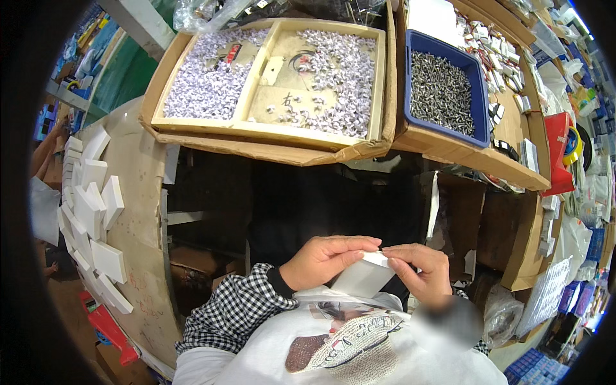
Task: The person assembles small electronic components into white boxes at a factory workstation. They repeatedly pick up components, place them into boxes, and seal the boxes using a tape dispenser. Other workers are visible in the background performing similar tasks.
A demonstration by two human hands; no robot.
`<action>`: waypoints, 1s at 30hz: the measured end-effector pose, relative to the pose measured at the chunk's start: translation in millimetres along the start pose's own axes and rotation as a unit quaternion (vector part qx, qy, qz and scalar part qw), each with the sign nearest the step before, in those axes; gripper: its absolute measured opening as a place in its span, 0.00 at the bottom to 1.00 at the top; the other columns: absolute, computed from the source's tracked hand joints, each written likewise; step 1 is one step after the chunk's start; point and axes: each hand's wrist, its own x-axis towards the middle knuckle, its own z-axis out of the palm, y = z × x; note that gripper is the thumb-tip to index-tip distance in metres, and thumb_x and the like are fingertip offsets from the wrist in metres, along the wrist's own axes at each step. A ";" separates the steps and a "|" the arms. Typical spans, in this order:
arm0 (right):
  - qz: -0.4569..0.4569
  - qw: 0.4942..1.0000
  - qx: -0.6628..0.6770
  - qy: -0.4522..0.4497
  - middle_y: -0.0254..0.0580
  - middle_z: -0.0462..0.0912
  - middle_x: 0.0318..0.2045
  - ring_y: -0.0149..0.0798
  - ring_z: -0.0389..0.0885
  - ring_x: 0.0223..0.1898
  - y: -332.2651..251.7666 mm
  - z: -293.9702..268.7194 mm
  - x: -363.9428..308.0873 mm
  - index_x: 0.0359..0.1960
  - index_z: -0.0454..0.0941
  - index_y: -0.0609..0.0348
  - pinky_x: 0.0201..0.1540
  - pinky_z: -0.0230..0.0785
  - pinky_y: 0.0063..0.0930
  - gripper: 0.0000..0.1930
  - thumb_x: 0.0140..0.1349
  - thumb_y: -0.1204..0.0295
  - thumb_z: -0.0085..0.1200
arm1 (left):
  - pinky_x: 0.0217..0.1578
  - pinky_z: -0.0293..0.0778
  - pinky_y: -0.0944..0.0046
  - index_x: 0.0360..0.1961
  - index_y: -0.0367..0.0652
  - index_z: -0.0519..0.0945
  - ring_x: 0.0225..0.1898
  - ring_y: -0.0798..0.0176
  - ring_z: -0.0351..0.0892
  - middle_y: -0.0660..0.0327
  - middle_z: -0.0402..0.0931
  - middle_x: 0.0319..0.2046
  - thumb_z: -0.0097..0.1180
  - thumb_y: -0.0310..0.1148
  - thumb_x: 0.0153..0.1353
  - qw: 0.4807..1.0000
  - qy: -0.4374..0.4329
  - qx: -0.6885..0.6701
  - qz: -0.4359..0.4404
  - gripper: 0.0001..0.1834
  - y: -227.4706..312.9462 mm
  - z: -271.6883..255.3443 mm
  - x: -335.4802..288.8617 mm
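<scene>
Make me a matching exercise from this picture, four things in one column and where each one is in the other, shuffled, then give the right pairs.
Things:
1. small white box
2. blue bin of metal parts
3. stack of white boxes
4. wooden tray

Places:
A. far right of the bench top
B. on the curved board at the left
C. in the cardboard box at top centre
D. between the left hand and right hand

Pairs: 1-D, 2-A, 3-B, 4-C

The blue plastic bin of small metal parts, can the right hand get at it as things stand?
Probably not right away: the right hand and left hand both grip a small white box; the blue plastic bin sits open and uncovered.
</scene>
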 end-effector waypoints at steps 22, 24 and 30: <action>-0.110 0.978 -0.178 -0.016 0.33 0.85 0.31 0.32 0.78 0.25 -18.4 -7.9 16.6 0.33 0.84 0.54 0.29 0.73 0.23 0.09 0.47 0.75 0.65 | 0.55 0.67 0.69 0.63 0.46 0.66 0.58 0.62 0.70 0.52 0.63 0.63 0.53 0.27 0.64 0.987 -0.026 0.147 0.054 0.26 19.9 6.2 -1.8; -0.114 0.978 -0.169 -0.032 0.33 0.84 0.31 0.32 0.79 0.25 -17.0 -10.7 17.3 0.33 0.84 0.54 0.29 0.73 0.23 0.10 0.47 0.75 0.65 | 0.57 0.66 0.68 0.62 0.46 0.68 0.61 0.61 0.67 0.52 0.58 0.66 0.54 0.26 0.63 0.994 -0.039 0.103 0.007 0.25 23.2 4.9 -2.9; -0.123 0.980 -0.154 -0.033 0.33 0.84 0.31 0.33 0.79 0.26 -9.7 -11.5 18.3 0.33 0.84 0.54 0.29 0.73 0.23 0.10 0.46 0.75 0.66 | 0.56 0.67 0.68 0.59 0.44 0.71 0.59 0.64 0.68 0.53 0.59 0.66 0.55 0.26 0.62 0.996 -0.070 0.054 -0.029 0.22 28.5 0.9 0.0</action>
